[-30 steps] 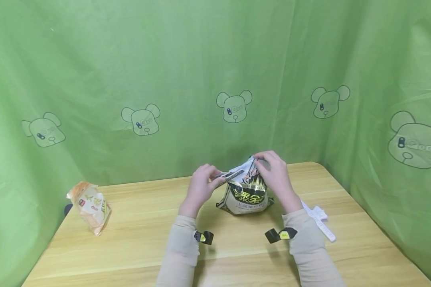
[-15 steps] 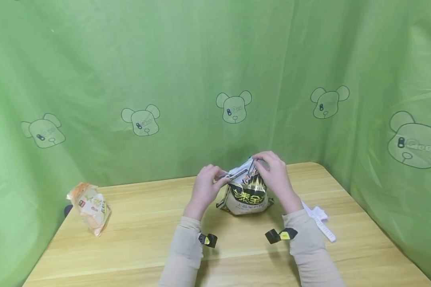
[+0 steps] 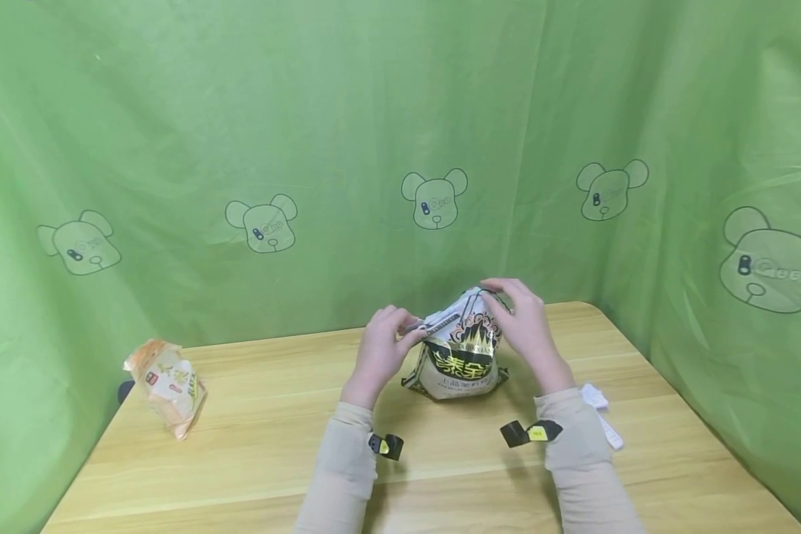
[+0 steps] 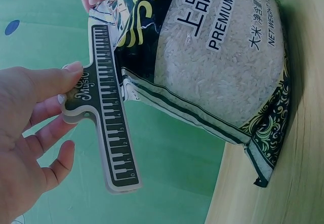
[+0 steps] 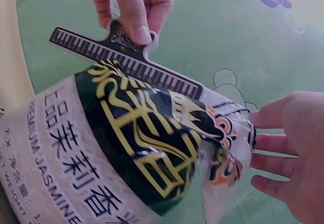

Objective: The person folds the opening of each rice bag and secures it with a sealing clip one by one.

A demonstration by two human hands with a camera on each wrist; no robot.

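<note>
A clear-fronted bag of rice with black and gold print stands on the table, its upper part folded and leaning. Across its top lies a black clip with a piano-key ruler pattern. My left hand pinches this clip by its handle, thumb on the near side. The clip's jaws sit along the folded bag top, one end sticking out past the bag's side. My right hand is at the bag's upper right corner, fingers fairly straight, their tips at the crumpled edge.
An orange and white packet stands at the table's left. White ruler-like pieces lie by my right forearm, partly hidden. Behind and beside the wooden table hangs a green curtain. Both wrists wear black cameras.
My left hand has shifted right with the clip, further along the bag top. My right hand has moved slightly right, its grip at the bag's corner loosening and more print showing.
</note>
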